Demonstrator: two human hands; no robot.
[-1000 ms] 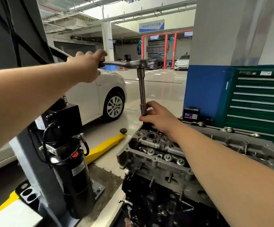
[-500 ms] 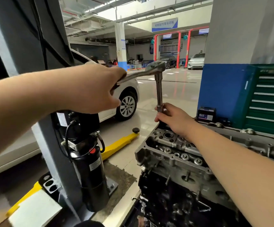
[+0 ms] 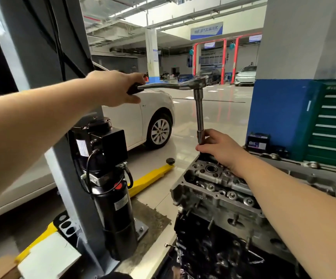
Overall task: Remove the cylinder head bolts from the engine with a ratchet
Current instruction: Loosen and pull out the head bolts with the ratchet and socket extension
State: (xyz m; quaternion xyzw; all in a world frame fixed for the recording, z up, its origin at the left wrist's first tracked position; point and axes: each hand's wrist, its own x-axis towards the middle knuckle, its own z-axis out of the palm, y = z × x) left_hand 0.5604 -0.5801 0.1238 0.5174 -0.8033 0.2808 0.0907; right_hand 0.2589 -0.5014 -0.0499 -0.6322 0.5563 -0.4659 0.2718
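The grey steel lift post [image 3: 48, 97] is filling the left of the frame, smooth and boxy, with a black cylindrical pump [image 3: 110, 208] bolted to its foot. A white car [image 3: 143, 121] is sitting behind it on the glossy floor, and a green ribbed tool cabinet [image 3: 332, 125] is standing at the right edge.

The engine [image 3: 223, 208] is occupying the lower middle and right: rough cast grey metal on top, pocked with round holes and small bolt heads, darker and greasy below.

The ratchet [image 3: 183, 85], polished steel with a dark handle, is standing on a long straight extension bar [image 3: 199, 113] that is running down to the top corner of the engine, just right of centre. Against the picture half a second back, the handle is now lying nearly level and pointing left rather than tilting up, so a turning stroke looks to be under way and the bolt is probably loosening, though the bolt itself is hidden under the hand.

The left hand [image 3: 116, 89], in the upper middle, is wrapping its fingers tightly round the handle. The right hand [image 3: 221, 148] is pinching the foot of the bar, steadying it.
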